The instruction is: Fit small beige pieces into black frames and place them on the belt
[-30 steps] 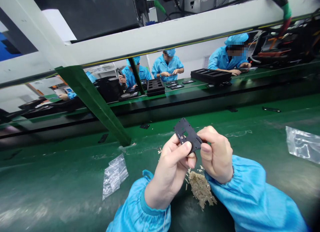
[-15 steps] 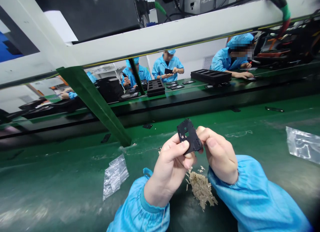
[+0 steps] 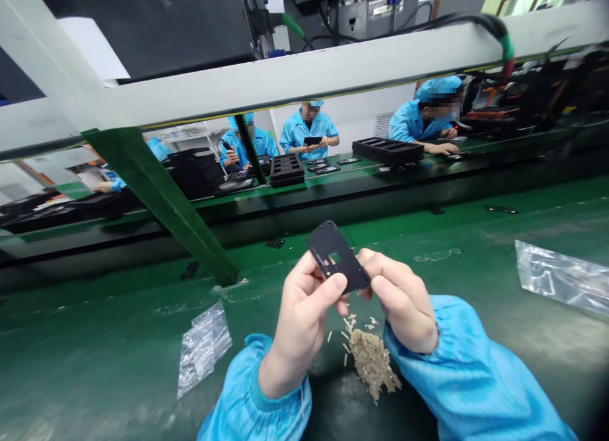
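A thin black plastic phone part [image 3: 340,260], a flat plate with small cutouts, is held up tilted above the bench. My left hand [image 3: 309,304] grips it along its left and lower edge, thumb pressed on its face. At the plate's lower right edge, my right hand [image 3: 397,292] has thumb and fingers pinched together on it; the fingertips behind are partly hidden. Below both hands lies a heap of small beige strips [image 3: 373,365], with several loose ones scattered around it.
Clear plastic bags [image 3: 204,349] lie at the left, and another plastic bag [image 3: 561,276] at the right. A green slanted post [image 3: 166,206] rises from the bench. Small black parts [image 3: 502,209] lie along the back. Beyond the ledge, co-workers in blue sit near black trays [image 3: 287,168].
The black plate has been turned so its face is seen flatter and more upright. My right hand has closed in on its lower right edge. The whole view has shifted slightly.
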`<state>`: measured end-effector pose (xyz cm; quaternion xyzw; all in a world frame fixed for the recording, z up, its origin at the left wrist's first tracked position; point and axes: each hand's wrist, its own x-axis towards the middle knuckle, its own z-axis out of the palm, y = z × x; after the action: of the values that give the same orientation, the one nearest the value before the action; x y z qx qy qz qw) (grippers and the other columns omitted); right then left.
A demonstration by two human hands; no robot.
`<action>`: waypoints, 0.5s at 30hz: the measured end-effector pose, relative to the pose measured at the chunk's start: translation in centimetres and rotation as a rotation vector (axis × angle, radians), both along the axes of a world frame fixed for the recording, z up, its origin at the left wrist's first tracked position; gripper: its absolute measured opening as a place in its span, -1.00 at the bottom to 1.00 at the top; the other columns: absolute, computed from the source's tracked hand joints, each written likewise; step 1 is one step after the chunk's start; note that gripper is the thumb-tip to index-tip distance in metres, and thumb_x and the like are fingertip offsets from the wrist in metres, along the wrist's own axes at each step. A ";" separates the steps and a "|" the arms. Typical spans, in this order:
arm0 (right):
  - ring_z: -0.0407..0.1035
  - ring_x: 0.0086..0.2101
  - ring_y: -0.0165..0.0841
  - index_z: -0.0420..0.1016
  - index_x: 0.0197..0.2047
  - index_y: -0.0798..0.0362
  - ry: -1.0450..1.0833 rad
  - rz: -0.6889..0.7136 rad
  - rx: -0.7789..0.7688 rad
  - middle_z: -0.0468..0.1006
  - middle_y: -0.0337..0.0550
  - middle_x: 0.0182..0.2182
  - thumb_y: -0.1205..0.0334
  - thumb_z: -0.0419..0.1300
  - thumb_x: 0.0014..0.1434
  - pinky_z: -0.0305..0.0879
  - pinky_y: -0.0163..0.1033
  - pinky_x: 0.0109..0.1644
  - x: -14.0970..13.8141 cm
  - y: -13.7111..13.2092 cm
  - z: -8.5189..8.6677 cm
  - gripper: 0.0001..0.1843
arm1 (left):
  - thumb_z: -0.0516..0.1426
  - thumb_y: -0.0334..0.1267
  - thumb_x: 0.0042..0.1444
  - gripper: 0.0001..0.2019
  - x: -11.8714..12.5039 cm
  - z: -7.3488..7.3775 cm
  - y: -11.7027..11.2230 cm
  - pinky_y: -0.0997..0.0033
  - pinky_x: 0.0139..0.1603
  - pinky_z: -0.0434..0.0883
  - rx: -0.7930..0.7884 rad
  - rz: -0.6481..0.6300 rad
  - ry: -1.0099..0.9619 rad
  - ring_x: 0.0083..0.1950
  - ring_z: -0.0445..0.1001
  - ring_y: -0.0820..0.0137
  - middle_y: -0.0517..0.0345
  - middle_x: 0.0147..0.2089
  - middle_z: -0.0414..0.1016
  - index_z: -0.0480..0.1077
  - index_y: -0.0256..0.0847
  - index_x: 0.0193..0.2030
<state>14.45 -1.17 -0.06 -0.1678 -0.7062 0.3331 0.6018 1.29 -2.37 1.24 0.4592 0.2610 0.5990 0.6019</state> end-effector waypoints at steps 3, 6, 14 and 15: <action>0.14 -0.52 -0.40 0.26 -0.49 0.05 0.020 0.017 -0.003 0.23 -0.25 -0.56 0.08 -0.10 0.31 0.09 -0.24 -0.42 -0.1 0.4 -0.3 -0.62 | 0.25 -0.30 -0.01 -0.90 -0.5 -0.3 -0.2 0.64 -0.57 0.31 0.110 0.124 0.101 -0.50 0.33 0.55 0.24 -0.44 0.41 0.45 -0.18 -0.32; 0.12 -0.52 -0.43 0.18 -0.52 0.05 -0.041 -0.045 0.001 0.20 -0.27 -0.57 0.18 -0.07 0.31 0.05 -0.27 -0.43 0.0 0.7 -0.3 -0.65 | 0.24 -0.29 0.01 -0.90 -0.7 -0.7 -0.2 0.63 -0.54 0.33 0.156 0.186 0.191 -0.47 0.34 0.53 0.24 -0.44 0.41 0.46 -0.16 -0.29; 0.07 -0.56 -0.48 0.00 -0.55 0.01 -0.432 -0.475 -0.113 0.12 -0.33 -0.61 0.16 -0.13 0.27 0.05 -0.35 -0.48 -0.5 5.3 -2.9 -0.65 | 0.20 -0.13 0.00 -0.70 -1.0 -2.2 4.8 0.49 -0.37 0.37 0.117 0.150 0.489 -0.33 0.41 0.42 0.13 -0.29 0.44 0.34 -0.22 -0.15; 0.08 -0.56 -0.49 0.01 -0.55 0.01 -0.483 -0.541 -0.131 0.12 -0.34 -0.61 0.17 -0.15 0.28 0.06 -0.37 -0.48 -0.6 6.2 -3.6 -0.65 | 0.19 -0.09 -0.02 -0.63 -1.6 -2.8 5.7 0.42 -0.28 0.39 0.101 0.151 0.586 -0.25 0.44 0.35 0.09 -0.24 0.45 0.31 -0.22 -0.11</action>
<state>13.89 5.03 -3.66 -0.4602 -0.7353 0.1571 0.4720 -0.32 3.32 -1.54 0.6209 0.4267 0.4963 0.4314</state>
